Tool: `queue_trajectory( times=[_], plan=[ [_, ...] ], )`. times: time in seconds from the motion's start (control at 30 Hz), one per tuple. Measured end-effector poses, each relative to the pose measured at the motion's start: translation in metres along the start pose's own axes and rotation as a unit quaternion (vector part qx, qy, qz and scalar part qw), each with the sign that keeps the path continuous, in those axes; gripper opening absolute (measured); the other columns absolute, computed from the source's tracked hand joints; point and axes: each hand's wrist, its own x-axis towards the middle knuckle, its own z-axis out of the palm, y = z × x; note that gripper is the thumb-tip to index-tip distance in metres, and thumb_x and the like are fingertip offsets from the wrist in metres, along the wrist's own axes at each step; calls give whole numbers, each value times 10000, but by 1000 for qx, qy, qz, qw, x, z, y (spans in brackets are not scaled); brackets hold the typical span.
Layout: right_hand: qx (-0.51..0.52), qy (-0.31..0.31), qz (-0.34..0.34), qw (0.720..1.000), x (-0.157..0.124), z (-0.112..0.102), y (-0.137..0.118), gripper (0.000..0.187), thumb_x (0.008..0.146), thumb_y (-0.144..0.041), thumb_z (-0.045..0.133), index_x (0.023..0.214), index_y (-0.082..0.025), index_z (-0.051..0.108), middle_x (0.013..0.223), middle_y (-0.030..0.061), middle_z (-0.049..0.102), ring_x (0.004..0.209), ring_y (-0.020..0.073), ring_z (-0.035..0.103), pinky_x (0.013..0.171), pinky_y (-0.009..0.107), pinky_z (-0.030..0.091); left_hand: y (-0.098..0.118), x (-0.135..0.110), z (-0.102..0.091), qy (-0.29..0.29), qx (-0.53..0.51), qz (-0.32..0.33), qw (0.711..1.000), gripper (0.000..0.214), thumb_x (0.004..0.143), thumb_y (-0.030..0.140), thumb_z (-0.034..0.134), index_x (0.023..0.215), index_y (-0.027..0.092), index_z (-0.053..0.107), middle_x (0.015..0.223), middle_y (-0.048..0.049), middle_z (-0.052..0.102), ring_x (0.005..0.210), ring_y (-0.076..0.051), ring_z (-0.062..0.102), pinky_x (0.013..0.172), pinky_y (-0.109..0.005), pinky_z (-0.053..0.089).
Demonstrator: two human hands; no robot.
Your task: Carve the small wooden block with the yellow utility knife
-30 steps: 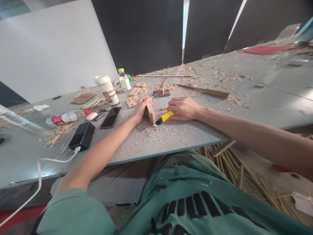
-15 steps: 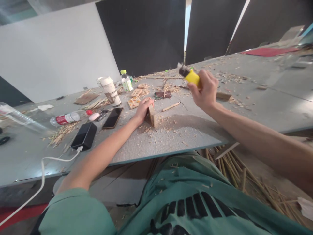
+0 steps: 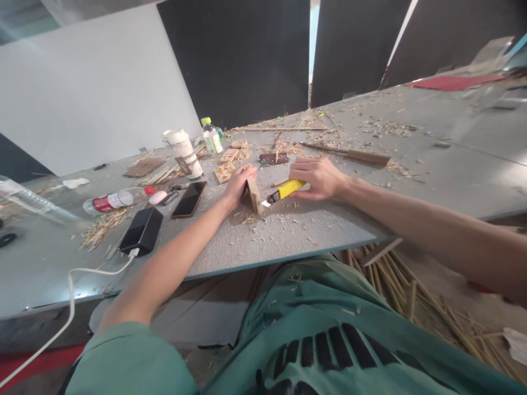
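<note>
My left hand [image 3: 239, 184] grips a small wooden block [image 3: 253, 196] that stands on edge on the grey table. In my right hand [image 3: 317, 178] is a yellow utility knife [image 3: 289, 188] with a black front end. Its short blade points left, at the lower right side of the block; whether it touches the wood I cannot tell. Just behind the knife lies a thin wooden stick [image 3: 280, 182], partly hidden by the knife and hand. Wood shavings are scattered around the block.
Left of my hands are a phone [image 3: 189, 198], a black power bank [image 3: 142, 230] with a white cable, a plastic bottle [image 3: 117, 199] and a paper cup [image 3: 186, 154]. A wooden-handled tool [image 3: 368, 157] lies behind my right hand. The table's front edge [image 3: 284, 257] is close to my body.
My right hand has come down and left with the utility knife, from raised above the table to beside the block. The left hand keeps its grip on the block.
</note>
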Motion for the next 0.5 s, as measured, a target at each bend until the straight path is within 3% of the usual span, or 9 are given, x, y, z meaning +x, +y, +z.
queue_trajectory(
  times=[0.23,0.5],
  plan=[
    [-9,-88,-14,996,5,16,-11,460,1073,-630,535,977,-198,660,894,57,691,818,200,588,616,320,292,1,-1,1,7,-19,6,1000,379,842,425,752,639,222,504,700,-27,510,679,-178,480,688,-340,420],
    [-54,-61,7,997,4,13,-18,506,1091,-668,483,988,-208,667,907,52,701,806,190,577,607,327,310,-1,1,1,9,-26,-2,1000,357,820,425,755,663,226,503,709,-29,505,693,-188,480,700,-345,411]
  ],
)
